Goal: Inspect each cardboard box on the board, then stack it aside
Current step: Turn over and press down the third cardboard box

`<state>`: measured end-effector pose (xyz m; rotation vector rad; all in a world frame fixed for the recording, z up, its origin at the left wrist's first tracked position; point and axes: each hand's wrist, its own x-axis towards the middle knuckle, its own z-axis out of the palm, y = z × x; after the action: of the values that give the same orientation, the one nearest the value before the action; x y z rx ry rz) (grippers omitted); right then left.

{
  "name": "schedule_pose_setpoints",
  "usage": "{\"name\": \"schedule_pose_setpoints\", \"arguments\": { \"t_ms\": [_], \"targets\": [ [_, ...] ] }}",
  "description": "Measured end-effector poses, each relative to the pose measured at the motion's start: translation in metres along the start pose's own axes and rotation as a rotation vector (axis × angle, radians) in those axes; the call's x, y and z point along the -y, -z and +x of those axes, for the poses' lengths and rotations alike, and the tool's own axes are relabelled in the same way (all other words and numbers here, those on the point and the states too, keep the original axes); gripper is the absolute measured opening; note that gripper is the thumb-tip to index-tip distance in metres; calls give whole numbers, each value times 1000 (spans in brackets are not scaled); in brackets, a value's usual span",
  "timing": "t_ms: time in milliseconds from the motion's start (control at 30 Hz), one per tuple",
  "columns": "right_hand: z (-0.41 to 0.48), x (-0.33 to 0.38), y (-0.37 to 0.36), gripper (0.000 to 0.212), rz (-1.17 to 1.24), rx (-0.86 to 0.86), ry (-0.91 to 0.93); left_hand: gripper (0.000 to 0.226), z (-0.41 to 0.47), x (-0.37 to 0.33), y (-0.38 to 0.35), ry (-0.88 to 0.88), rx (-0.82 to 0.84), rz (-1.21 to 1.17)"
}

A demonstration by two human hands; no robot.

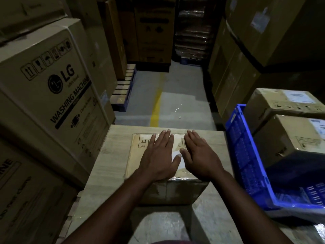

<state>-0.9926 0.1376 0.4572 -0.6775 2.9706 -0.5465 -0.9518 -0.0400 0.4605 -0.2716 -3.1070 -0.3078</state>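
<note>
Both hands flat, palms down, side by side, left hand, right hand

I have only the one view, from the head camera, looking forward and steeply down. It sits close over the table, which fills the lower middle of the frame, with both forearms reaching in from the bottom edge. The wide lens bends the stacked cartons at the left edge and the blue crate at the right. Farther off, the aisle floor runs to the upper middle of the frame.
</note>
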Motion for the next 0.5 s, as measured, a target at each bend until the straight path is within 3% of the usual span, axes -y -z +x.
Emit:
{"name": "schedule_pose_setpoints", "arguments": {
  "t_ms": [233, 500],
  "targets": [
    [-1, 0, -7, 62, 11, 15, -32, 74, 2, 0, -6, 12, 34, 4],
    [-18, -5, -5, 71, 375, -116, -133, 76, -12, 17, 5, 85, -40, 46]
  ]
}}
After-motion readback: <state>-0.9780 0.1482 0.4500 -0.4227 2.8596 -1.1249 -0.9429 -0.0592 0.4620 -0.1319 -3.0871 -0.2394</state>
